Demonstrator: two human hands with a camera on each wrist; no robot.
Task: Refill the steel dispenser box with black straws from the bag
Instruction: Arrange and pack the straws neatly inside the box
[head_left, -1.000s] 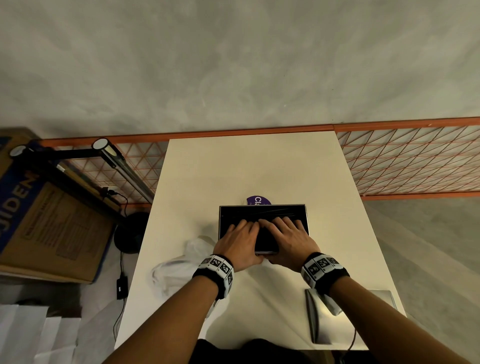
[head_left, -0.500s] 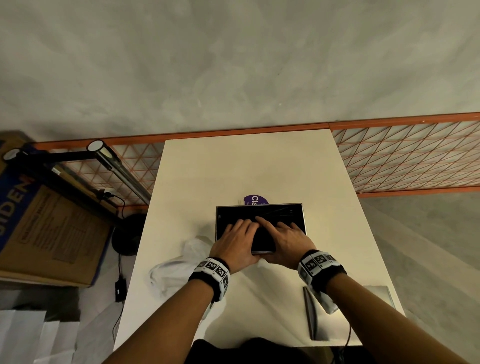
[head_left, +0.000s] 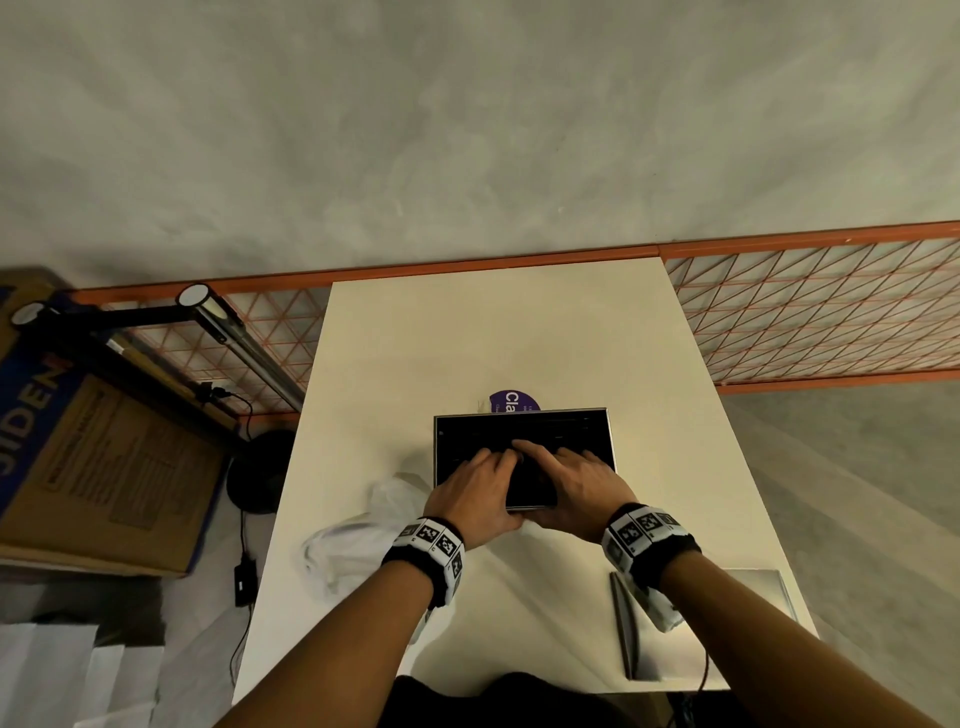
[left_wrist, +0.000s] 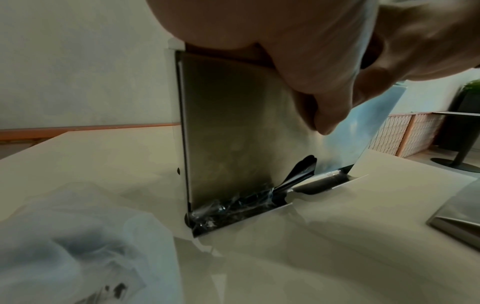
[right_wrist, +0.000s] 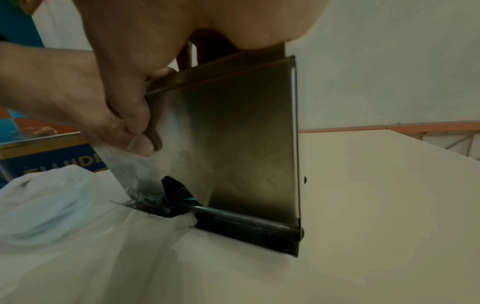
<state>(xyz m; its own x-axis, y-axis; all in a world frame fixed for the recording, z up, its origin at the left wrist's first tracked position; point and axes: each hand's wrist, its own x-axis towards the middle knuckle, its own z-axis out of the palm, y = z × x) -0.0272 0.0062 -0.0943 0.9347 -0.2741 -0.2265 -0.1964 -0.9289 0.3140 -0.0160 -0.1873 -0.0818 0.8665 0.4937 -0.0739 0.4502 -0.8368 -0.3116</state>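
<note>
— What do we see nearest on the worktop (head_left: 519, 332)?
— The steel lid (head_left: 696, 623), then the empty bag (head_left: 363, 525) at left.
— And our hands?
— Left hand (head_left: 475, 499) and right hand (head_left: 571, 491) lie with fingers spread on the black straws (head_left: 550, 431) inside the steel dispenser box (head_left: 611, 436), thumbs on its front wall

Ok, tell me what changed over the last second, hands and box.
Little changed. Both hands, left hand and right hand, went on pressing the black straws down in the open steel dispenser box, their fingers shifting slightly together toward the middle. Nothing was picked up or let go. The box, the crumpled clear plastic bag and the steel lid stayed where they were.
</note>
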